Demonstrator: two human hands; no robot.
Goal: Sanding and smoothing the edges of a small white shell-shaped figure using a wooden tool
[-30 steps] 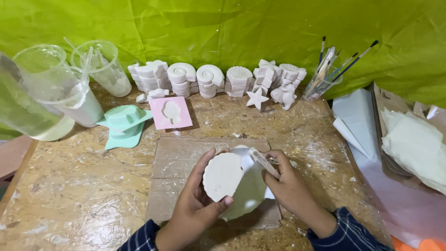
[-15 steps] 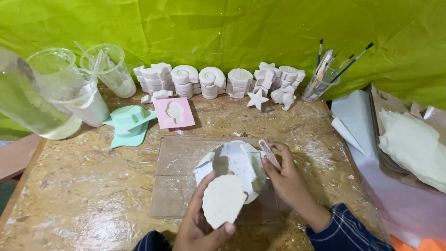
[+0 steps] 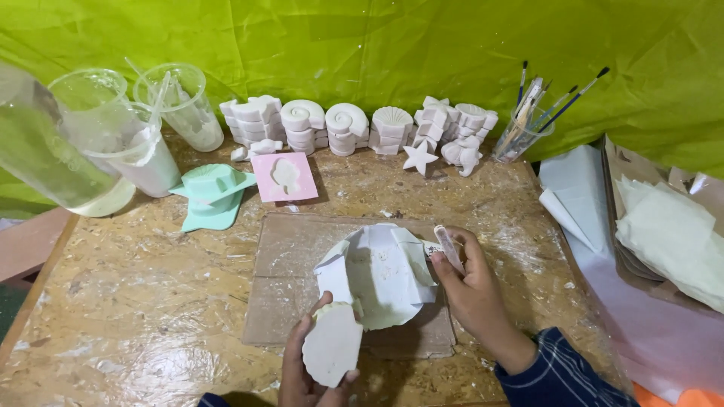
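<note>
Head view, the only one, looks down on a plaster-spattered bench against a green cloth backdrop. The left hand, at the near edge, is closed around a pale shell-shaped plaster cast, fingers wrapped behind it so its flat face tilts up toward the camera, apparently to keep it clear of the bench. Just beyond and touching its upper edge lies the white flexible mould, flared open and resting on a grey board at the middle of the bench. The right hand grips the mould's right rim, thumb and fingers pinched on it, seemingly to steady it; a thin, pale stick-like piece shows by the fingers, too small to identify. At far left stand clear plastic cups, some holding milky liquid, with a mint-green mould and a pink square mould just near of them. Along the far edge runs a row of finished white casts, shells and a star, well apart from the hands. At far right a cup of paintbrushes stands, and at the right side folded paper sheets lie in a cardboard box. Nothing stands between the hands and the board.
</note>
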